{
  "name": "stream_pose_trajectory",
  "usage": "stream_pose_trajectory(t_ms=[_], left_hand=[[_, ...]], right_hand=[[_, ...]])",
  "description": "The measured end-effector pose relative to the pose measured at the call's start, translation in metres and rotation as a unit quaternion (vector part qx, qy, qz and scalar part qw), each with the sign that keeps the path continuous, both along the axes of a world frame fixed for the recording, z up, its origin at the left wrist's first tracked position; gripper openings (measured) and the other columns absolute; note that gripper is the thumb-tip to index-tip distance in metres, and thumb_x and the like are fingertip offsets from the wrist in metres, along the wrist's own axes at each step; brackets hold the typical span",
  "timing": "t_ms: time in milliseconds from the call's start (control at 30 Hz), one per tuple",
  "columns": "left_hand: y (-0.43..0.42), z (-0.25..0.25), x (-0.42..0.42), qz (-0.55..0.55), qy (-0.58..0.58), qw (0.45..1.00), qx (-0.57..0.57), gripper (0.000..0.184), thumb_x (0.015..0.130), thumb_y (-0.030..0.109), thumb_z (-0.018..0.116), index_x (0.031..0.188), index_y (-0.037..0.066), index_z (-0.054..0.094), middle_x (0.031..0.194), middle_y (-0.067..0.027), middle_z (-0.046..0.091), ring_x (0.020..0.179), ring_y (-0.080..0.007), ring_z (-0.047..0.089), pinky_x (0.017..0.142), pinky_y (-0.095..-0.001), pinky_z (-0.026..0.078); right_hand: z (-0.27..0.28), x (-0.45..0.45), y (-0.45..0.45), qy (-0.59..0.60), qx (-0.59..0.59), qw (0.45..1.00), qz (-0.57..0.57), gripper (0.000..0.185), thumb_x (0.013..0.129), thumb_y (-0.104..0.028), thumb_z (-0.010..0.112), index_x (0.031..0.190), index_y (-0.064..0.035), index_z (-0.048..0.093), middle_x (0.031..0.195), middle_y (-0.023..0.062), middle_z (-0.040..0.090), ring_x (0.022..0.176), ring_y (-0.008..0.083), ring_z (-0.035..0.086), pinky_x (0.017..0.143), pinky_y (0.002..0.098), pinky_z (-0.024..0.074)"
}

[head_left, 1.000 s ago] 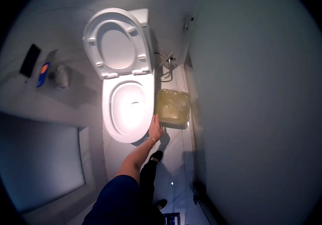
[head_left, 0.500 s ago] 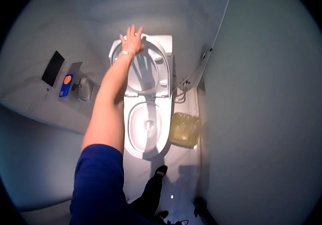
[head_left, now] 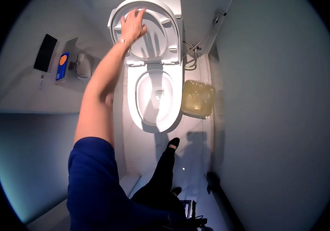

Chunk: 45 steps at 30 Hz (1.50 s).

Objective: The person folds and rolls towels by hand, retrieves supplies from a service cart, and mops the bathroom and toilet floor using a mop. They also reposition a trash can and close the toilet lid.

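Note:
My left hand (head_left: 132, 27) reaches up over the raised toilet seat and lid (head_left: 174, 32), its fingers spread and nothing held in them. Whether the fingertips touch the seat cannot be made out. Below the hinges lies the open white toilet bowl (head_left: 155, 96), with the arm's shadow across it. On the floor to the right of the bowl is a square bin with a yellowish liner (head_left: 198, 98). My right hand is out of view.
On the left wall are a dark panel (head_left: 45, 52), a blue packet with an orange circle (head_left: 62, 67) and a metal paper holder (head_left: 84, 66). A hose (head_left: 191, 57) hangs beside the toilet. A frosted partition (head_left: 280, 107) rises on the right.
My left hand has gone from beside the bin up to the raised seat, its fingers now spread. The camera's view has shifted; the toilet and bin stand higher in the frame than half a second ago.

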State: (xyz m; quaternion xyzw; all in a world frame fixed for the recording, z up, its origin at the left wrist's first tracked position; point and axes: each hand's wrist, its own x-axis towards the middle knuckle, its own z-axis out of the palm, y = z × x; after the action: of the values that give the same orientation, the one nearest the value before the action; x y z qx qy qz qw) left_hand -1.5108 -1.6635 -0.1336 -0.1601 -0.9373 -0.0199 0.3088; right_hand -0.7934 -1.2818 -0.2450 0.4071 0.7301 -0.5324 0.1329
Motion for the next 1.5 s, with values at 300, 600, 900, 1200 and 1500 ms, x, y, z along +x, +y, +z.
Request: stream_pose_trajectory(t_ms=[300, 600, 900, 1200, 1500], left_hand=[[0.014, 0.040, -0.082, 0.049, -0.071, 0.996, -0.016, 0.061, 0.063, 0.013, 0.067, 0.121, 0.012, 0.048, 0.119, -0.0225, 0.047, 0.111, -0.0417, 0.045, 0.092, -0.0529, 0.037], [-0.003, 0.016, 0.164, -0.034, -0.004, 0.999, -0.035, 0.045, 0.054, 0.010, 0.068, 0.096, 0.015, 0.054, 0.086, -0.0060, 0.049, 0.085, -0.0245, 0.050, 0.072, -0.0381, 0.037], [0.043, -0.001, 0.499, -0.220, -0.598, 0.742, 0.207, 0.068, 0.075, 0.032, 0.072, 0.132, 0.010, 0.043, 0.121, -0.0139, 0.053, 0.105, -0.0294, 0.056, 0.091, -0.0429, 0.043], [0.134, 0.238, 0.772, -0.351, -0.527, 0.349, 0.691, 0.095, 0.063, 0.024, 0.083, 0.136, 0.001, 0.027, 0.101, -0.0172, 0.058, 0.088, -0.0251, 0.061, 0.077, -0.0323, 0.051], [0.035, 0.318, 0.912, -0.694, -0.565, 0.213, 0.393, 0.027, 0.082, 0.006, 0.064, 0.101, 0.012, 0.046, 0.067, -0.0068, 0.056, 0.056, -0.0180, 0.058, 0.057, -0.0321, 0.051]], right_hand=[[0.030, 0.105, -0.033, -0.126, 0.020, 0.990, -0.060, 0.040, 0.070, -0.002, 0.073, 0.104, -0.0026, 0.051, 0.089, 0.0063, 0.059, 0.082, 0.0165, 0.056, 0.075, 0.0299, 0.0469], [0.044, 0.212, -0.053, -0.062, 0.029, 0.996, -0.050, 0.035, 0.070, -0.005, 0.075, 0.098, -0.0025, 0.054, 0.088, 0.0050, 0.059, 0.082, 0.0151, 0.056, 0.077, 0.0293, 0.0474], [0.050, 0.215, -0.056, 0.066, -0.002, 0.993, -0.102, 0.021, 0.071, -0.014, 0.075, 0.079, -0.0024, 0.060, 0.075, 0.0031, 0.063, 0.066, 0.0118, 0.057, 0.062, 0.0275, 0.0476], [0.069, 0.334, -0.117, 0.020, -0.038, 0.978, 0.205, 0.050, 0.069, -0.032, 0.078, 0.104, -0.0042, 0.057, 0.089, 0.0106, 0.065, 0.086, 0.0203, 0.062, 0.077, 0.0321, 0.0473], [0.036, 0.488, -0.194, 0.230, 0.092, 0.957, 0.150, 0.022, 0.068, -0.005, 0.063, 0.089, -0.0090, 0.062, 0.080, 0.0109, 0.064, 0.077, 0.0298, 0.062, 0.068, 0.0379, 0.0486]])
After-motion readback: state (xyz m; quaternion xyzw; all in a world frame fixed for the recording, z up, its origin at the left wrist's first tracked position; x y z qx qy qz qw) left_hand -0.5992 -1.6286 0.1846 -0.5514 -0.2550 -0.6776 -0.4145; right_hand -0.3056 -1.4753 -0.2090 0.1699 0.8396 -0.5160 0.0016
